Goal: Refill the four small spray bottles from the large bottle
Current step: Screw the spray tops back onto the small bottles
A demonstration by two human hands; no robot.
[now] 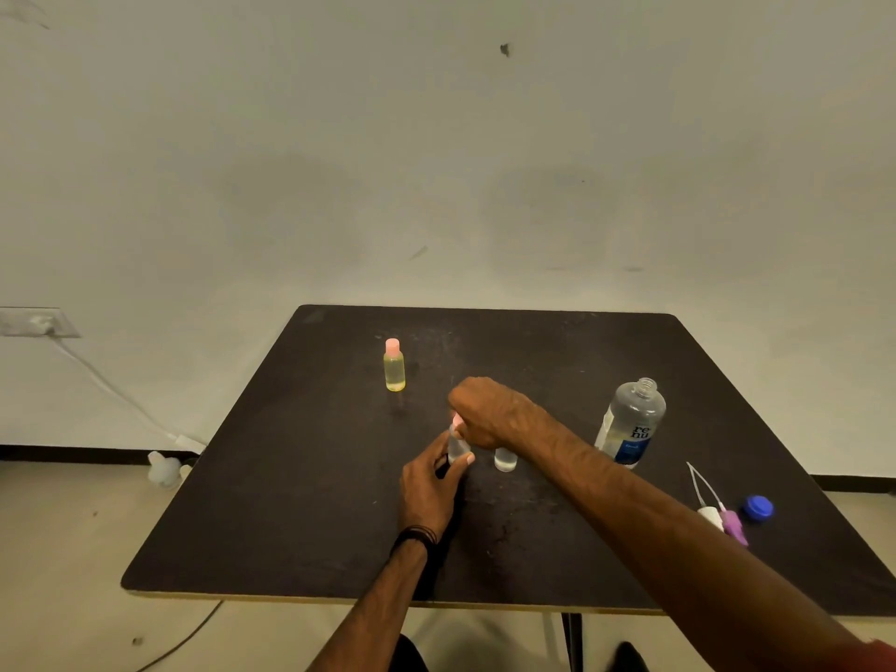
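Dark surface (300,502), head view: left hand (429,492) grips a small clear spray bottle (457,447) upright at centre; right hand (489,412) closed over its pink top. Second small clear bottle (505,459) just beside it, uncapped. Yellow bottle (394,366) stands farther back. Large bottle (632,421) open, right. Blue cap (759,507) and two spray heads (722,518) near right edge.
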